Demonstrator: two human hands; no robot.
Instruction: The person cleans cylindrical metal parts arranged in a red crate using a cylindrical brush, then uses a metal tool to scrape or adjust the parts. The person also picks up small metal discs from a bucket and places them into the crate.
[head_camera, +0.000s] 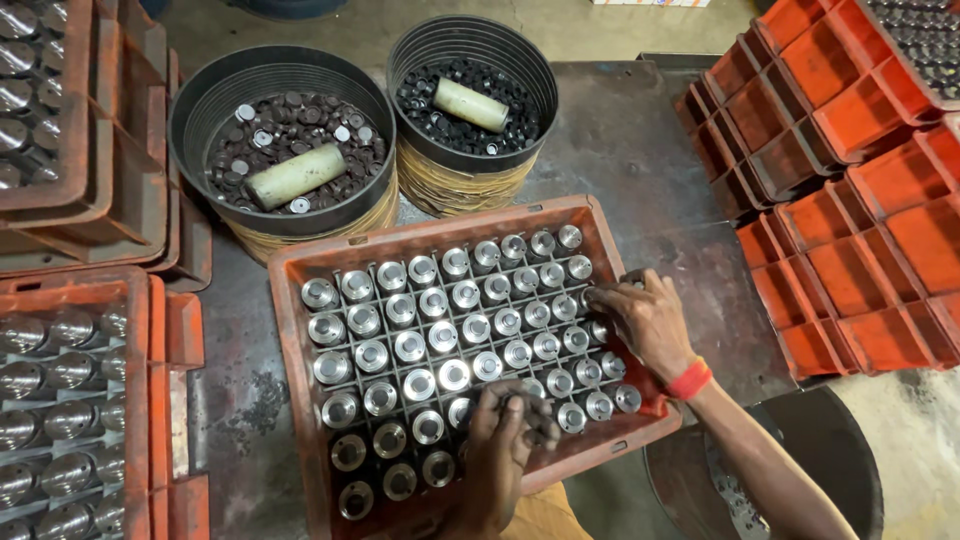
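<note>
An orange crate (285, 300) of metal cylinders (418, 385) is sitting mid-worktop, below 2 black tubs (190, 110). The left hand (505, 430) is pinching a cylinder at its near edge; the right hand (645, 320) is curling over the right edge.

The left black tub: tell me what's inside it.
The left black tub holds many small dark round parts, some silvery, with a pale cylinder lying on top. Whatever lies under the cylinder and deeper in the pile is covered.

- A flat white package (650, 2) with blue and red markings lies at the far top edge of the view, on the floor beyond the dark surface (640, 150); only its lower strip shows.
- No labels, signs or screens show anywhere else.
</note>
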